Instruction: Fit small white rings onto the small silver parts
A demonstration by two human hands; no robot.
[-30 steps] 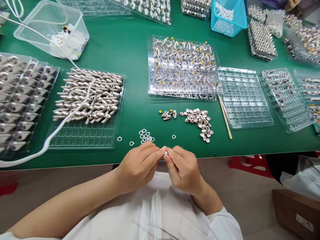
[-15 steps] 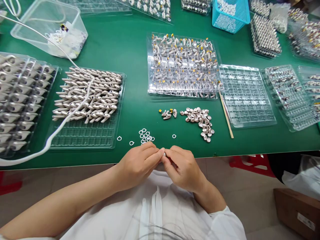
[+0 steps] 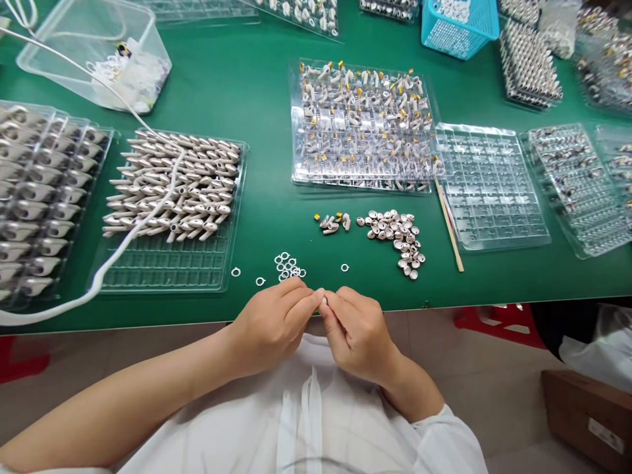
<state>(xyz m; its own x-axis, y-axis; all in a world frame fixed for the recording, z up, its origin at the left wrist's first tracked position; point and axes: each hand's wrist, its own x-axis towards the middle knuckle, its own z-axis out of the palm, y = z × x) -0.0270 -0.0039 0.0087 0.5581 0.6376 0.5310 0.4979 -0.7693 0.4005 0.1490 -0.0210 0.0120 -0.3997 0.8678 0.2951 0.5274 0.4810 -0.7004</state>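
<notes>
At the table's front edge my left hand [image 3: 274,322] and my right hand [image 3: 359,332] meet, fingertips pinched together. Between them shows a sliver of a small whitish part [image 3: 324,301], mostly covered by the fingers, so its kind cannot be made out. Just beyond my left hand lies a cluster of thin white rings [image 3: 288,266], with a few single rings apart from it. Farther out sit a few curved pale pieces with yellow tabs [image 3: 332,224]. Right of those spreads a heap of small silvery oval caps [image 3: 395,230].
A clear tray of curved pieces [image 3: 365,178] lies beyond the caps, beside another clear tray [image 3: 494,191] and a thin wooden stick [image 3: 450,230]. On the left, a white cable [image 3: 133,234] crosses a tray of silvery stem-shaped shells [image 3: 197,178]. A plastic bin [image 3: 148,39] and blue basket [image 3: 461,33] stand behind.
The fingertips have shifted slightly around the small part; both hands stay pressed together in the same place. The loose pieces on the table have not moved.
</notes>
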